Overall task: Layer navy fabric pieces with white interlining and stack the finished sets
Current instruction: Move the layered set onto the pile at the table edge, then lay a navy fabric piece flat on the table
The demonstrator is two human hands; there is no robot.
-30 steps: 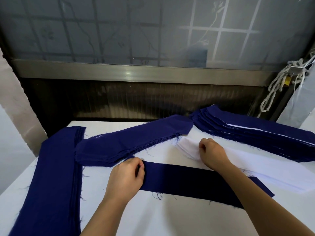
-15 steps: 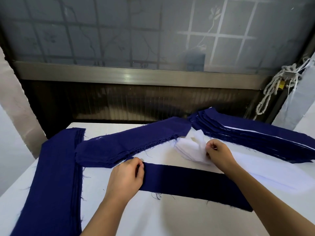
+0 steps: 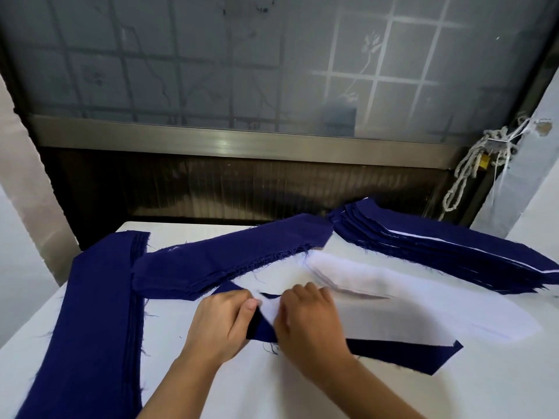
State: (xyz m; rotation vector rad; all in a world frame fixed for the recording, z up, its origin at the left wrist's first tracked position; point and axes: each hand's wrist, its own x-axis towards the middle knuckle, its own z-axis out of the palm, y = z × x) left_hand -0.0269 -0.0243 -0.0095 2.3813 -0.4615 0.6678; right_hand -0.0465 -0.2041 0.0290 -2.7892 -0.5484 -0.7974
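Note:
A single navy fabric piece (image 3: 405, 355) lies flat on the white table (image 3: 272, 388) in front of me. A white interlining piece (image 3: 423, 316) is draped across it at a slant, with its left tip between my hands. My left hand (image 3: 223, 322) presses the navy piece's left end and pinches the white tip with its thumb. My right hand (image 3: 308, 322) grips the same white tip from the right. A pile of white interlining (image 3: 341, 270) sits just behind my hands.
A stack of navy pieces (image 3: 217, 261) lies behind my left hand. Another long navy stack (image 3: 90, 322) runs down the table's left side. At the back right lies a pile of layered navy and white sets (image 3: 438, 252). A window frame (image 3: 242, 143) and a knotted cord (image 3: 465, 173) stand behind the table.
My right hand lifted a white interlining piece off the white pile and brought it left and toward me, over the navy piece. My left hand now meets it at the white tip.

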